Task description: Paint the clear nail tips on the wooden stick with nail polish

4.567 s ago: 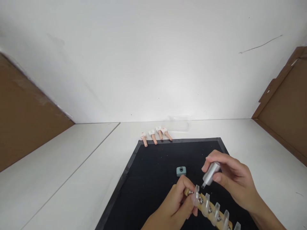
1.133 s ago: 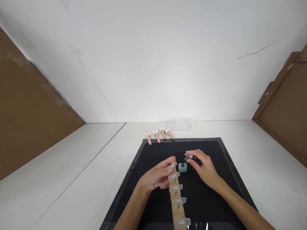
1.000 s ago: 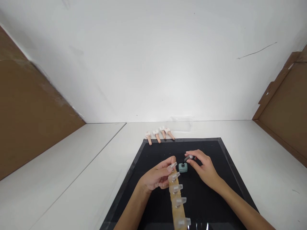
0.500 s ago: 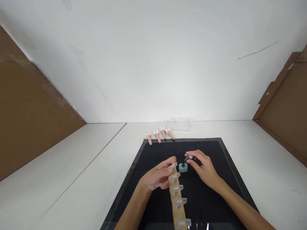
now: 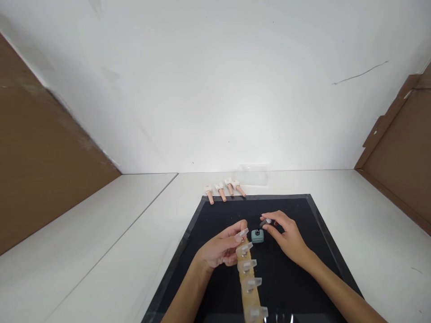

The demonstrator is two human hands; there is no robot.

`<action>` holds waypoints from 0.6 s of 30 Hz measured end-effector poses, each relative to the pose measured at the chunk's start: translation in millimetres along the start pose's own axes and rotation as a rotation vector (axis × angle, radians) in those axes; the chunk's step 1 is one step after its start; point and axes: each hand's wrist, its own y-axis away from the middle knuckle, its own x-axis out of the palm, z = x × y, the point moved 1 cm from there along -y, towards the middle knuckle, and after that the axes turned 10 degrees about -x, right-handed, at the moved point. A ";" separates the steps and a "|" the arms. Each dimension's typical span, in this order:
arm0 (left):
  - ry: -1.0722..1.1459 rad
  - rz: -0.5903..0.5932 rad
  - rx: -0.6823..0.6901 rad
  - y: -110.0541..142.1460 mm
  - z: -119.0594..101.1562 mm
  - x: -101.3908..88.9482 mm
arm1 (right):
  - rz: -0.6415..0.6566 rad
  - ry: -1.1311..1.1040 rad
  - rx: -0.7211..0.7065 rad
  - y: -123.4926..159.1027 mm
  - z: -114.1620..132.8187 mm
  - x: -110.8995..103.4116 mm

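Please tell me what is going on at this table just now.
The left hand holds a wooden strip bearing a row of clear tips. The right hand pinches a small grey-handled applicator, its lower end at the mouth of a teal bottle on the black mat. Four small white containers with pinkish caps lie by the mat's far edge.

White table (image 5: 117, 251) here, with a black mat (image 5: 286, 282) lying on it. Four little pink-and-white bottles (image 5: 221, 193) are kinda bunched by the mat's far left corner, pink ends at its edge. Some clear plastic tray (image 5: 254, 178) sits just beyond the mat, plus a small teal bottle (image 5: 257, 239) on the mat itself.
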 end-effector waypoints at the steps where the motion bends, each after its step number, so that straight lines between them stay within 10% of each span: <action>1: 0.000 0.006 0.000 0.1 0.1 0.0 | -0.005 -0.003 0.000 -0.2 0.6 -0.3; 18: -0.183 0.008 -0.067 -1.5 2.4 18.0 | -0.306 -0.250 0.105 -10.5 33.6 -34.3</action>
